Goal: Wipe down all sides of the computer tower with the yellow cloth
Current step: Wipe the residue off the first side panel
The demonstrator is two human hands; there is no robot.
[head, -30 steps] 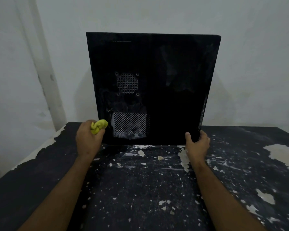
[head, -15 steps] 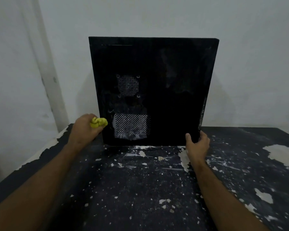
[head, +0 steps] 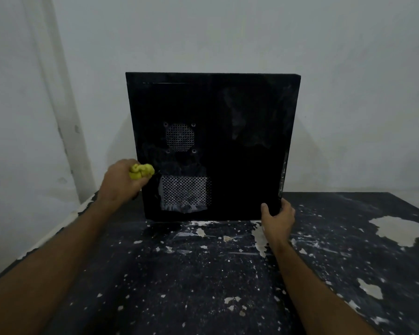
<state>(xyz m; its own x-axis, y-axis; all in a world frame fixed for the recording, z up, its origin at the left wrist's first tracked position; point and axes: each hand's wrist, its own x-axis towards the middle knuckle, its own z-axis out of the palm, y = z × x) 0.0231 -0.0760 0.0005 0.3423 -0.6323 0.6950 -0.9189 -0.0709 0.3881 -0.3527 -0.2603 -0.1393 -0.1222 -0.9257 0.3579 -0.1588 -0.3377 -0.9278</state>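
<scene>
Left hand (head: 121, 182) fisted around yellow cloth (head: 141, 170); right hand (head: 277, 220) clasping computer tower (head: 240, 141) corner.

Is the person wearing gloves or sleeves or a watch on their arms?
No. Both forearms are bare all the way to the picture's bottom edge, with no sleeves showing. The left hand and the right hand wear no gloves. No watch, bracelet or ring can be seen, though the light is dim.

Computer tower (head: 240, 146) matt black metal, smudged; yellow cloth (head: 142, 170) crumpled; table (head: 203, 274) rough, paint flaking.
</scene>
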